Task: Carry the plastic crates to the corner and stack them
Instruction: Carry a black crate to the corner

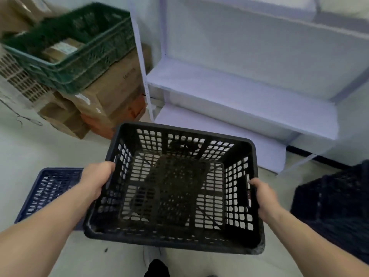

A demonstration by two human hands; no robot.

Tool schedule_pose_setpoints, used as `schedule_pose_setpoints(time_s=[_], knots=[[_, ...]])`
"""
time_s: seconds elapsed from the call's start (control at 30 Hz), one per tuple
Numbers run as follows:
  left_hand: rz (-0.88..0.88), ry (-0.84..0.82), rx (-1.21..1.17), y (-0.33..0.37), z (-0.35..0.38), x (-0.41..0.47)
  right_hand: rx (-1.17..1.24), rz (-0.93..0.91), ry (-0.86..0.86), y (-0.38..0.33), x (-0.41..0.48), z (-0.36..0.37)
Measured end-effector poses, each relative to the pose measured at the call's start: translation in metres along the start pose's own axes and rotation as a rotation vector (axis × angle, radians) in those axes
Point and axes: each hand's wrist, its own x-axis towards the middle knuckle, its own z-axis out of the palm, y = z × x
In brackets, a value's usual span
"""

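I hold an empty black plastic crate (175, 188) with slotted walls in front of me, above the pale floor. My left hand (96, 177) grips its left rim, fingers curled over the edge. My right hand (263, 195) grips the right rim at the handle slot. A blue crate (48, 188) lies on the floor at the lower left, partly hidden by my left arm and the black crate. Another dark crate (335, 204) stands on the floor at the right edge.
A green crate (79, 56) with small boxes in it rests on stacked cardboard boxes (111, 96) at the upper left. A white metal shelf unit (239, 92) fills the wall ahead. A beige slotted crate (18, 76) sits at the far left.
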Motion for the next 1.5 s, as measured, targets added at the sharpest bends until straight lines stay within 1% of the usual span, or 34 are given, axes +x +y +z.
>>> schedule_pose_setpoints(time_s=[0.07,0.2,0.3,0.4,0.57,0.67,0.83,1.0,1.27,1.5], knots=[[0.041,-0.04,0.024,0.009,0.022,-0.032,0.028,-0.021,0.044,-0.009,-0.013,-0.039],[0.089,-0.117,0.097,0.018,0.068,-0.06,0.095,-0.04,0.151,-0.026,-0.03,-0.118],[0.134,-0.167,0.102,0.036,0.093,-0.118,0.139,-0.047,0.212,-0.034,-0.045,-0.168],[0.163,-0.218,0.118,0.045,0.116,-0.157,0.184,-0.057,0.287,-0.036,-0.059,-0.207],[0.221,-0.305,0.179,0.057,0.145,-0.183,0.247,-0.043,0.387,-0.03,-0.081,-0.249],[0.284,-0.338,0.193,0.062,0.156,-0.192,0.279,-0.048,0.449,-0.027,-0.092,-0.261],[0.328,-0.383,0.223,0.07,0.161,-0.195,0.323,-0.068,0.52,-0.022,-0.106,-0.265],[0.368,-0.443,0.276,0.08,0.16,-0.19,0.378,-0.075,0.541,-0.013,-0.121,-0.262],[0.39,-0.586,0.395,0.094,0.163,-0.189,0.469,-0.091,0.603,0.005,-0.144,-0.26],[0.452,-0.658,0.438,0.102,0.178,-0.226,0.555,-0.068,0.698,0.032,-0.17,-0.279]])
